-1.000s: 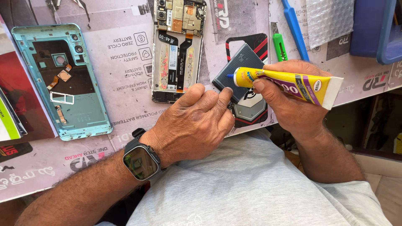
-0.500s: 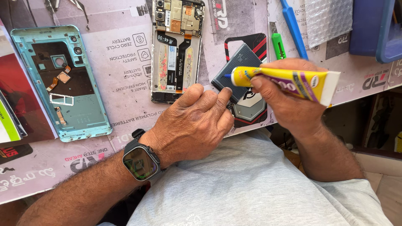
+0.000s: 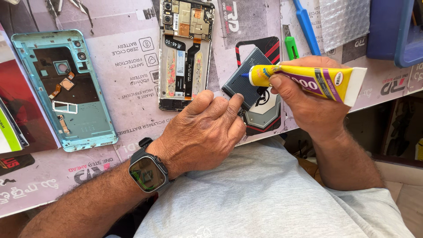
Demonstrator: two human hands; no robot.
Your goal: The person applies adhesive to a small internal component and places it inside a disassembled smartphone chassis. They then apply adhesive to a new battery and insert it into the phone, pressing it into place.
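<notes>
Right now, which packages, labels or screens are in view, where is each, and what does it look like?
Glue tube: in the right hand, yellow with purple label, blue nozzle.
Smartwatch: left wrist, dark square screen.
Printed mat: covers the bench, pale with black print.
Bubble wrap: top right, clear.
Flat dark part: under the left hand fingertips.

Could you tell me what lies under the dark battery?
The battery rests on a printed mat, over a red and black graphic. The left hand covers its near corner, so what is beneath there cannot be seen.
</notes>
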